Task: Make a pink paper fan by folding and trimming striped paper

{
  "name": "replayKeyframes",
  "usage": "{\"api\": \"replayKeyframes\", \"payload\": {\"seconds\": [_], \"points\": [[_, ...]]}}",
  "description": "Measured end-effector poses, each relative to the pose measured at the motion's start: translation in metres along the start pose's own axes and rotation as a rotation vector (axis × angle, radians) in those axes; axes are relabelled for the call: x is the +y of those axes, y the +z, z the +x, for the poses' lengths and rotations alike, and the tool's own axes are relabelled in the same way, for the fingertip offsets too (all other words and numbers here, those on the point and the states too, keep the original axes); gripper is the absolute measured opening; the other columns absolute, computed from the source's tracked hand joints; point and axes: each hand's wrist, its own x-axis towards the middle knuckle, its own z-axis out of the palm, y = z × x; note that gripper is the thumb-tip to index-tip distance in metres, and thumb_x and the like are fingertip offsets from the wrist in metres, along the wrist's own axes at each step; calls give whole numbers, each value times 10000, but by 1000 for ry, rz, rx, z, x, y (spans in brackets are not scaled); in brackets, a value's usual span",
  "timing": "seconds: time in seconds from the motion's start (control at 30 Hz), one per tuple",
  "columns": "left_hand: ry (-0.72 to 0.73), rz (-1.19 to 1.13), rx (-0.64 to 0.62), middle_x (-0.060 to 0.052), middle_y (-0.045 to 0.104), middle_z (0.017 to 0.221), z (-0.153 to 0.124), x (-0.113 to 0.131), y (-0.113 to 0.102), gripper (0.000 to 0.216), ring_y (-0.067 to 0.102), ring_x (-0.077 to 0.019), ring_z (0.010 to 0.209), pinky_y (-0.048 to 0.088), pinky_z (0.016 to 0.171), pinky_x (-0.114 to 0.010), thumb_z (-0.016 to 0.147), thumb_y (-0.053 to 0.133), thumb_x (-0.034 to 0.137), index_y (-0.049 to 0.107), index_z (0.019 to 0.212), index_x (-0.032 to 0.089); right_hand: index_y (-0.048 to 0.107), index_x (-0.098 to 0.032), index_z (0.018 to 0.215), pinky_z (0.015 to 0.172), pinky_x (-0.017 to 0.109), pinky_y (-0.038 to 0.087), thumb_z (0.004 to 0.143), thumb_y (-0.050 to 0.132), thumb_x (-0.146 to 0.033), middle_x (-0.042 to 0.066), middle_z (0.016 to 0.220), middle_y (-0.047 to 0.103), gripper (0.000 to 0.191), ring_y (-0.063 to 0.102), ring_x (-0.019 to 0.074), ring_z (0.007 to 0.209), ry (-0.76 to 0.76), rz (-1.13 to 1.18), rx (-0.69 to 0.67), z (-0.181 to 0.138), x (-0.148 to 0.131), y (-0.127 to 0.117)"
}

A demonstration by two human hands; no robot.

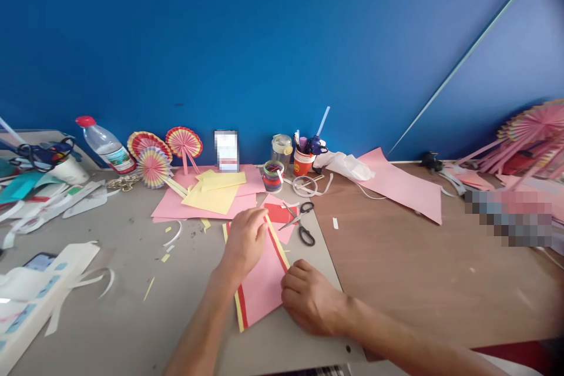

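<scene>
Left grip [244,242] lies flat, fingers spread, pinning the pink sheet [264,282] on the tabletop [132,299]; right grip [308,296] is curled on its near right edge. Keep your yellow strip [277,244] flush along the edge, press evenly. Scissors [302,223] sit just beyond.

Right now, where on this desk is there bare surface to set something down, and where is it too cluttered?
Bare brown tabletop lies right of the scissors, below the pink sheet. A smaller grey patch sits left of the left hand, flecked with scraps. Crowded: the back row around the red cup and bottle, and the left edge's white strips.
</scene>
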Motion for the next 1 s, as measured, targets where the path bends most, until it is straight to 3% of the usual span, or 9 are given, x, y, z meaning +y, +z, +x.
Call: {"api": "replayKeyframes", "payload": {"seconds": [0.1, 0.2, 0.3, 0.43, 0.67, 0.87, 1.0], "points": [[133, 56, -75, -62, 675, 1042, -20, 33, -17, 266, 624, -197, 950, 520, 850, -367, 878, 424, 95, 598, 1046, 207, 493, -177, 716, 672, 319, 291, 826, 442, -132, 41, 735, 522, 129, 390, 162, 662, 66, -17, 43, 6, -7, 1], [168, 67, -30, -74, 652, 1036, -64, 48, -27, 244, 601, -191, 975, 493, 879, -349, 894, 427, 76, 571, 1057, 187, 490, -176, 716, 650, 315, 278, 839, 418, -101, 36, 706, 512, 161, 381, 163, 639, 95, -23, 86, 11, -13, 0], [176, 146, 76, -82, 648, 988, -116, 38, -27, 212, 588, -201, 969, 473, 881, -341, 886, 458, 72, 579, 1031, 167, 495, -177, 729, 647, 317, 277, 818, 405, -56, 29, 689, 506, 176, 376, 162, 625, 99, -28, 79, 13, -17, 3], [172, 226, 35, -83, 660, 954, -158, 17, -22, 191, 601, -197, 893, 492, 817, -332, 906, 442, 130, 602, 1005, 162, 494, -177, 714, 658, 319, 278, 801, 429, -48, 31, 697, 511, 169, 382, 160, 632, 91, -17, 79, 13, -20, 13], [66, 173, -9, -47, 667, 899, -157, 4, -25, 186, 611, -167, 832, 511, 791, -310, 895, 436, 74, 575, 913, 196, 516, -174, 703, 670, 311, 282, 864, 438, -104, 25, 710, 518, 193, 402, 152, 665, 145, 85, 51, 10, -19, 22], [81, 124, -36, -69, 647, 999, -159, 2, -30, 169, 601, -168, 953, 501, 858, -288, 884, 454, 60, 566, 894, 187, 521, -169, 725, 685, 311, 287, 875, 457, -149, 34, 754, 522, 164, 414, 157, 697, 179, 165, 0, 6, -18, 18], [11, 163, -13, -90, 608, 1052, -166, 3, -30, 160, 585, -187, 981, 481, 876, -323, 878, 483, 50, 574, 911, 177, 519, -169, 737, 682, 314, 300, 836, 466, -120, 50, 776, 518, 123, 433, 170, 719, 182, 192, -28, 6, -19, 14]]}}
